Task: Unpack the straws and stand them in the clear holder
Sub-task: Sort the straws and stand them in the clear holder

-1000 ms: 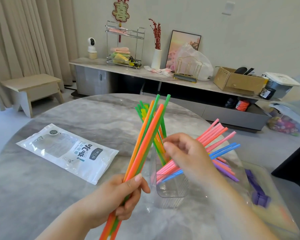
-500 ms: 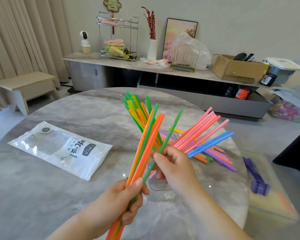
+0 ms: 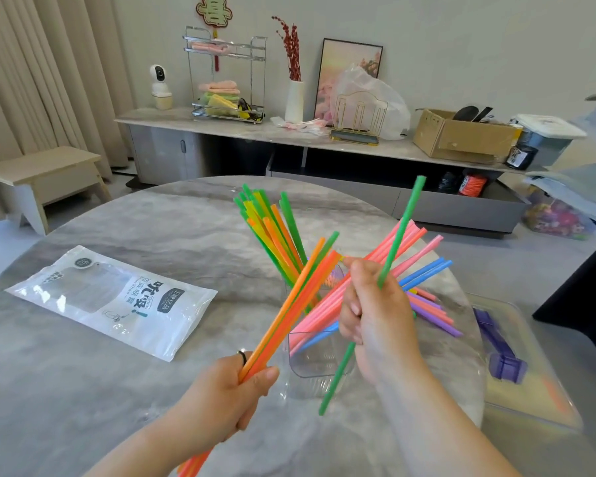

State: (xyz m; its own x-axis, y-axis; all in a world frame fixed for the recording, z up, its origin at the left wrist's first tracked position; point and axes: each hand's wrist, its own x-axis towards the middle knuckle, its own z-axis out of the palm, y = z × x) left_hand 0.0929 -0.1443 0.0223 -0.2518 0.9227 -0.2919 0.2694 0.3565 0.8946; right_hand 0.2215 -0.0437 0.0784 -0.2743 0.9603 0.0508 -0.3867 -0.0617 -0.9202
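My left hand (image 3: 227,394) grips a small bundle of orange and green straws (image 3: 300,294) slanting up to the right. A single green straw (image 3: 398,235) is pinched in my right hand (image 3: 375,315) and held apart from the bundle, above the clear holder (image 3: 315,359). The holder stands on the marble table (image 3: 117,390) between my hands, with green, yellow and orange straws (image 3: 272,232) fanning up-left and pink and blue straws (image 3: 424,256) leaning right. Purple and pink straws (image 3: 434,313) lie behind my right hand.
An opened white straw packet (image 3: 114,301) lies flat on the table to the left. A clear lidded box with purple pieces (image 3: 516,359) sits off the table's right edge. A sideboard with clutter (image 3: 324,132) runs along the far wall, and a wooden stool (image 3: 38,180) stands at left.
My right hand has pulled one green straw out of the left hand's bundle and lifted it to the right. The left hand keeps hold of the remaining straws.
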